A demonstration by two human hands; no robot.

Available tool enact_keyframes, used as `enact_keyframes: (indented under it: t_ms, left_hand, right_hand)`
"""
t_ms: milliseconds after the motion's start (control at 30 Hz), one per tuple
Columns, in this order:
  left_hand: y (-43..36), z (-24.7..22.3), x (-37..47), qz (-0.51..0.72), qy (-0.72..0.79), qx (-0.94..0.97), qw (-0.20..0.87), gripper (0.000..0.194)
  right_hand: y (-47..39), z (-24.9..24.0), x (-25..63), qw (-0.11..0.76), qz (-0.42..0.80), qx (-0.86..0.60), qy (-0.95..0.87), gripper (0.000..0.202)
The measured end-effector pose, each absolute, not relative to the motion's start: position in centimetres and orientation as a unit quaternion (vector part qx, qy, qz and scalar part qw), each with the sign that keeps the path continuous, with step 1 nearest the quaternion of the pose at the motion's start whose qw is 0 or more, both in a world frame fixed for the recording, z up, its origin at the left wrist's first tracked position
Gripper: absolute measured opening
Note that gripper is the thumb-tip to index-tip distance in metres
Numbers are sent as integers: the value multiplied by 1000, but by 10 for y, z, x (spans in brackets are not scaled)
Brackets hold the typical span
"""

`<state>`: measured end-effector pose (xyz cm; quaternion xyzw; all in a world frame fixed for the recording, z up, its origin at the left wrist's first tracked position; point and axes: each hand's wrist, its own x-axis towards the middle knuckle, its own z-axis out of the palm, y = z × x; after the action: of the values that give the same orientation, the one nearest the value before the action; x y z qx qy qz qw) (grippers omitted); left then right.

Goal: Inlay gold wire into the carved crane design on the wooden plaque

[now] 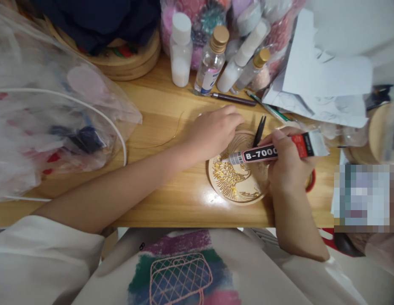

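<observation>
The round panel (254,174) lies on the table (171,186) between the two hands, and its bird design looks only partly finished. Gold lines (227,178) cover much of the lower left, while the middle is largely plain; the upper and right portions are too shaded or covered to judge. The right hand (287,163) has its fingers clamped around the glue tube (260,154), nozzle by the goldwork. The left hand (212,129) has curled fingers near the upper rim; whether they pinch anything, I cannot tell
</observation>
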<state>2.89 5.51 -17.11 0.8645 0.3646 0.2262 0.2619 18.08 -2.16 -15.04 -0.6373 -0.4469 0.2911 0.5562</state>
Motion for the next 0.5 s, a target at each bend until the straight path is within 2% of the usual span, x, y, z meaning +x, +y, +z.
enact_keyframes:
  t_ms: [200,500]
  left_hand:
    - [55,-169,29,217,371,862,269,27]
    - [55,-170,29,226,366,863,264,25]
  right_hand:
    - [-19,-150,179,577,307,-629,-420,21]
    - [-19,-156,177,547,320,-611,-474,26]
